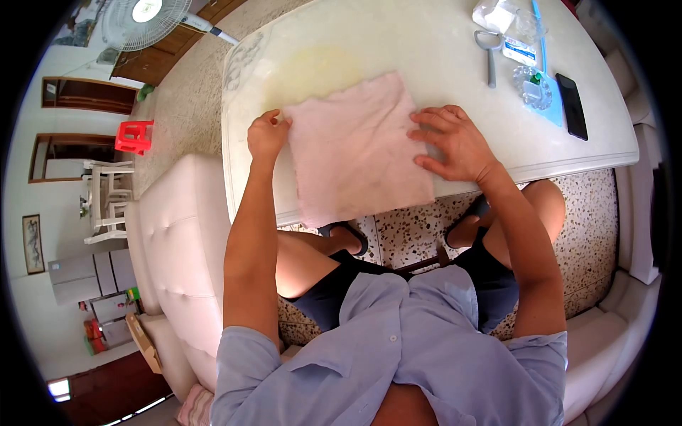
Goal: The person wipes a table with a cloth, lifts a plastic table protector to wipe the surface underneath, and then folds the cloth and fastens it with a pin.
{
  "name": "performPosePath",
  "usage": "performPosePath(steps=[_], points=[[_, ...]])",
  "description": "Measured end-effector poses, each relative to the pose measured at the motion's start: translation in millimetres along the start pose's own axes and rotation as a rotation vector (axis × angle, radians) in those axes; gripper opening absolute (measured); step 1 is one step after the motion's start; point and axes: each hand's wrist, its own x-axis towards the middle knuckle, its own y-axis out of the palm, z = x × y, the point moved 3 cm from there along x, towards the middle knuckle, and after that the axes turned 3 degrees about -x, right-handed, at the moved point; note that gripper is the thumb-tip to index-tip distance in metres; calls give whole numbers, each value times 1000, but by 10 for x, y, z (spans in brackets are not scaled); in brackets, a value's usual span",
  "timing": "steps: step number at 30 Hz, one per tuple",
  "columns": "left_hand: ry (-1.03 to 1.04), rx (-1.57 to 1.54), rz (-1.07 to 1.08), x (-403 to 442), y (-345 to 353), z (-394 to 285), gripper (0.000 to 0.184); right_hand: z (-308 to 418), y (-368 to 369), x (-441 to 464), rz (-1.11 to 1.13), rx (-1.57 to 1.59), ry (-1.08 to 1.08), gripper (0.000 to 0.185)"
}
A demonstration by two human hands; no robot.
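A pale pink cloth [359,153] lies spread over the near part of the white table, its lower edge hanging past the table's front edge. My left hand [267,138] is at the cloth's upper left corner, with fingers curled and thumb against the edge in a pinch. On the opposite side, my right hand [458,145] rests with fingers apart, their tips touching the right edge of the cloth. Shallow wrinkles run across the fabric.
On the white table [398,42], a grey-handled tool [490,60], a glass ashtray [531,86], a blue-and-white pack [519,50] and a black phone [572,106] sit to the right. A fan [147,18] stands beyond the left corner; a pale sofa [181,248] is at left.
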Motion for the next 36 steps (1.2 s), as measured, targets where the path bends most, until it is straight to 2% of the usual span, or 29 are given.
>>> performPosePath(steps=[1, 4, 6, 8, 11, 12, 15, 19, 22, 24, 27, 28, 31, 32, 36], points=[[84, 100, -31, 1, 11, -19, 30, -3, -1, -1, 4, 2, -4, 44], [312, -164, -74, -136, -46, -249, 35, 4, -13, -3, -3, -27, -5, 47], [518, -104, -33, -581, -22, -599, 39, 21, -17, 8, -6, -35, -11, 49], [701, -114, 173, -963, 101, -737, 54, 27, -31, 2, -1, -29, -18, 50], [610, 62, 216, -1279, 74, -595, 63, 43, -40, -7, -7, -39, -6, 51], [575, 26, 285, -1263, 79, -474, 71, 23, -46, 0, -6, -32, 0, 51], [524, 36, 369, -1254, -51, -495, 75, 3, -27, 5, -2, -5, 31, 50], [477, 22, 281, -1147, 145, -731, 80, -41, 133, 227, -84, -56, 62, 46], [491, 85, 219, -1156, 464, -802, 83, 350, 535, 692, -140, -35, -8, 42], [534, 140, 192, -1156, 500, -757, 85, 616, 632, 1034, -35, -39, -65, 47], [509, 79, 239, -1166, 358, -776, 87, 363, 1089, 1181, 45, -126, 156, 57], [511, 85, 253, -1177, 345, -758, 88, 194, 1064, 1161, 28, -151, 106, 65], [480, 101, 269, -1205, 317, -798, 88, -14, 990, 1155, 34, -186, 187, 66], [456, 109, 270, -1254, 336, -854, 89, -49, 992, 1188, 137, -213, 211, 70], [370, 152, 367, -1348, 400, -1179, 87, -121, 934, 1161, 65, -204, 192, 64]])
